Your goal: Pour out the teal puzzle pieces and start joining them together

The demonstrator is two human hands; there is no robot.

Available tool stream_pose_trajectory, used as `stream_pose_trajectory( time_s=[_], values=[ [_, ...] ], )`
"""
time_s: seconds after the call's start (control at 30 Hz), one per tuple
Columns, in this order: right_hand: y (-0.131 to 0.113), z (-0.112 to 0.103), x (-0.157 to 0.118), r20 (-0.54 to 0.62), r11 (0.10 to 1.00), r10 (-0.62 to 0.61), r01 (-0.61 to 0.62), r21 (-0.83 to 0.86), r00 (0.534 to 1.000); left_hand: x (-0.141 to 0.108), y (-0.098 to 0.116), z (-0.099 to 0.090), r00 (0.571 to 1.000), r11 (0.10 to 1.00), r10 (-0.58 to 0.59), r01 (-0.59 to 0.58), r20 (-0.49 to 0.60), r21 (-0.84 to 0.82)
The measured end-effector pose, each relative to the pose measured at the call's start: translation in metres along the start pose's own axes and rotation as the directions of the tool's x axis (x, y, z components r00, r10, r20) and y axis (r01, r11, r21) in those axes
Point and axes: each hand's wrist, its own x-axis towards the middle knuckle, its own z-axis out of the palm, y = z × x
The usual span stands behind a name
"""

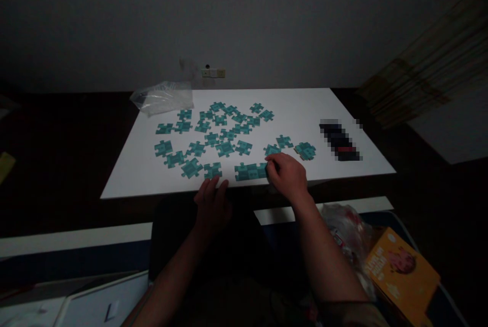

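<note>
Currently my right hand (287,177) sits at the near edge of the white board (305,113), its fingertips (271,166) against the right end of a joined row of teal jigsaw pieces (246,172). The row lies directly left of that hand, its long axis running left to right, roughly parallel to the board's near edge. My right hand is the nearer of the two. Contact is visible, but I cannot tell whether the fingers are clamped on the row or only resting against it. The row appears to be about three pieces locked together, lying flat; dim light hides the exact seams. My left hand (212,204) is well short of the row, fingers apart and holding nothing visible, tips at the board's near edge just below a single piece (212,170). Loose pieces (224,148) lie scattered over the board at mixed angles. One small piece (272,150) sits just above my right hand, and a joined clump (305,150) lies beyond it to the right. The board rests on a dark desk (64,189), with a plastic bag (162,98) at its far left corner.
</note>
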Motion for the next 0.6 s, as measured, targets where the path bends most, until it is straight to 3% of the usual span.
stream_pose_trajectory(
  time_s=[0.13,0.27,0.43,0.6],
  values=[
    [0.002,0.0,0.001,0.008,1.0,-0.002,0.002,-0.001,1.0,-0.008,0.022,-0.006,0.996,0.995,0.082,-0.08,-0.024,0.061],
    [0.002,0.001,0.003,-0.023,1.0,0.003,-0.004,-0.005,1.0,0.008,0.043,-0.016,0.986,0.985,0.162,-0.163,0.03,0.05],
    [0.0,0.001,0.004,-0.078,0.999,-0.038,0.038,-0.003,0.996,0.031,0.058,-0.021,0.974,0.979,0.199,-0.203,0.109,0.032],
    [0.003,0.003,0.002,-0.089,0.997,-0.072,0.072,-0.003,0.993,0.03,0.064,-0.014,0.976,0.977,0.174,-0.187,0.13,0.1]
  ],
)
